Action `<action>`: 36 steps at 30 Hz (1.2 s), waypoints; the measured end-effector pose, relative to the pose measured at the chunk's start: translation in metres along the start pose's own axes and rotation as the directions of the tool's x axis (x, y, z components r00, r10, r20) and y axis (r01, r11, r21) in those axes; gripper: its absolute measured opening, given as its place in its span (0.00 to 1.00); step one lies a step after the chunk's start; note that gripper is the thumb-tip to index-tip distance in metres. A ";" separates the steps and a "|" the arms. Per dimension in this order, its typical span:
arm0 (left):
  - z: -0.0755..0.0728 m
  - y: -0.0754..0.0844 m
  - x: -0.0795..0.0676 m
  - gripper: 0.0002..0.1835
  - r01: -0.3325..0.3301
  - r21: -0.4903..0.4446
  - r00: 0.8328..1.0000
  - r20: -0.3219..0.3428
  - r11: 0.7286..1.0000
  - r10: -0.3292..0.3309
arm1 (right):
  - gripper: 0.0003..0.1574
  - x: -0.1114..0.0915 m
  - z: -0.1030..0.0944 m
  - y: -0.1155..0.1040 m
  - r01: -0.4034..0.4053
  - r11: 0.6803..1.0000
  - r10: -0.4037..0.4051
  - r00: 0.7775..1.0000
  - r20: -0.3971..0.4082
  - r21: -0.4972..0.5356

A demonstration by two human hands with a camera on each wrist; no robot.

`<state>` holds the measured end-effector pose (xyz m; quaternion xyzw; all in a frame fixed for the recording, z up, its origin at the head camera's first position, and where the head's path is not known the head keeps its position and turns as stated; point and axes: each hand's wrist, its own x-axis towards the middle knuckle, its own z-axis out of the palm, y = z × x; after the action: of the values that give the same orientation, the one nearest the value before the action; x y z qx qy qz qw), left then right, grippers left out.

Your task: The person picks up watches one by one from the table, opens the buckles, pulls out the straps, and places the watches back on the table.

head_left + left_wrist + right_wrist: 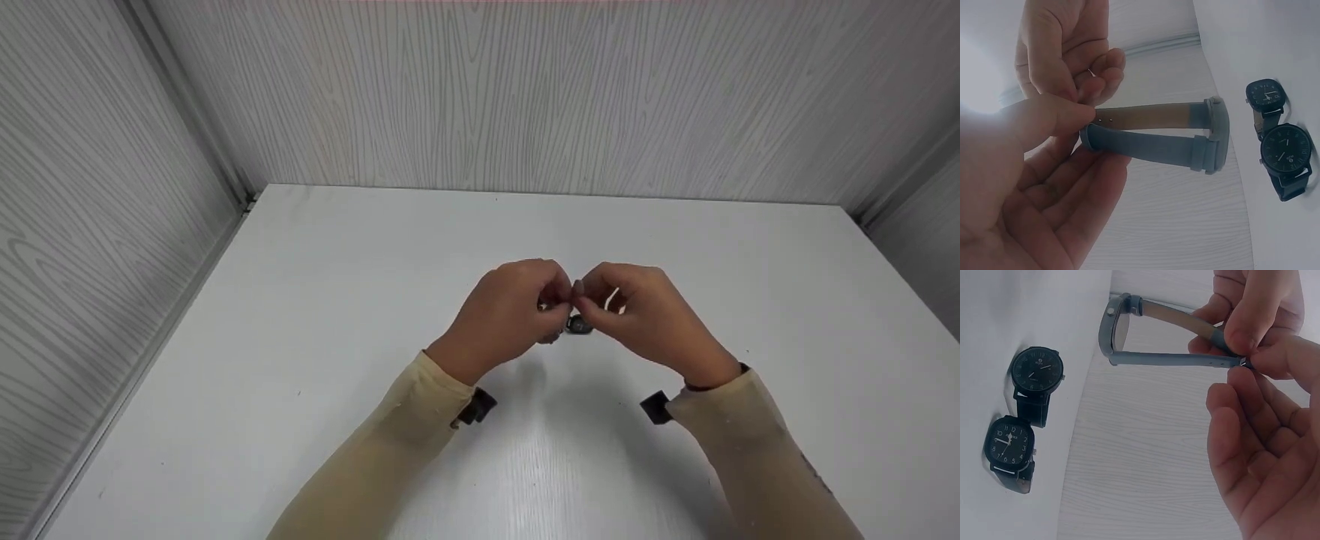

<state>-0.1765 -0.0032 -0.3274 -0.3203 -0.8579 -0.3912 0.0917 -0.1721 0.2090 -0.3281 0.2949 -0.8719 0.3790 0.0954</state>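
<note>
Between both hands, above the table, is a wristwatch (1219, 135) with a blue-grey strap (1174, 359) and tan lining. Its case hangs down and the two strap ends come together at the fingertips. My left hand (506, 315) pinches the strap between thumb and fingers. With thumb and fingertips, my right hand (649, 319) pinches the strap end by the small metal buckle (1243, 360). Fingers partly cover the buckle, so whether it is fastened cannot be told. The hands hide most of this watch in the head view.
Two black watches lie face up on the white table (337, 262) below the hands: a round-faced watch (1037, 371) and a rounded-square watch (1009, 443), close together. Wood-grain panels (480, 97) stand behind and at the sides.
</note>
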 end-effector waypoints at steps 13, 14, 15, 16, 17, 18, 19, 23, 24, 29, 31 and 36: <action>0.003 0.003 -0.002 0.02 0.015 0.108 0.996 -0.093 0.994 -0.005 | 0.12 0.001 0.003 -0.001 0.030 0.999 -0.031 0.997 -0.070 -0.013; 0.003 0.003 -0.002 0.01 0.019 0.120 0.996 -0.094 0.993 -0.008 | 0.12 0.001 0.004 -0.001 0.030 0.999 -0.031 0.997 -0.064 -0.017; 0.003 0.003 -0.002 0.01 0.026 0.121 0.996 -0.090 0.992 -0.015 | 0.11 0.002 0.004 -0.002 0.030 0.999 -0.032 0.998 -0.057 -0.021; 0.004 0.003 -0.002 0.01 0.035 0.118 0.996 -0.081 0.992 -0.025 | 0.11 0.002 0.005 -0.002 0.030 0.999 -0.032 0.998 -0.049 -0.022; 0.004 0.003 -0.003 0.01 0.043 0.112 0.997 -0.069 0.993 -0.036 | 0.11 0.001 0.005 -0.002 0.030 0.999 -0.031 0.999 -0.042 -0.021; 0.004 0.002 -0.003 0.01 0.053 0.103 0.997 -0.055 0.993 -0.048 | 0.11 0.001 0.005 -0.002 0.028 0.999 -0.029 0.999 -0.035 -0.017; 0.004 0.002 -0.003 0.02 0.064 0.096 0.997 -0.040 0.993 -0.060 | 0.11 0.001 0.005 -0.002 0.027 1.000 -0.027 0.999 -0.028 -0.013; 0.003 0.003 -0.002 0.03 0.107 0.066 0.994 0.017 0.992 -0.108 | 0.11 0.000 0.005 -0.001 0.019 1.000 -0.019 1.000 -0.002 0.004; 0.003 0.003 -0.002 0.03 0.118 0.059 0.992 0.031 0.991 -0.120 | 0.10 0.000 0.004 -0.001 0.016 1.000 -0.016 1.000 0.006 0.008; -0.001 0.003 -0.001 0.03 0.148 0.000 0.984 0.099 0.989 -0.147 | 0.11 0.000 0.001 0.002 0.039 0.999 -0.040 0.998 0.047 0.024; -0.003 0.002 -0.001 0.03 0.139 -0.020 0.984 0.118 0.990 -0.135 | 0.11 -0.001 0.000 0.004 0.071 0.997 -0.073 0.996 0.053 0.030; -0.006 0.000 -0.002 0.03 0.091 -0.036 0.984 0.155 0.995 -0.085 | 0.08 -0.001 -0.002 0.007 0.088 0.994 -0.093 0.992 0.088 0.065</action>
<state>-0.1758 -0.0086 -0.3244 -0.3131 -0.8671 -0.3874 0.0014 -0.1757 0.2144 -0.3307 0.3540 -0.8491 0.3868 0.0637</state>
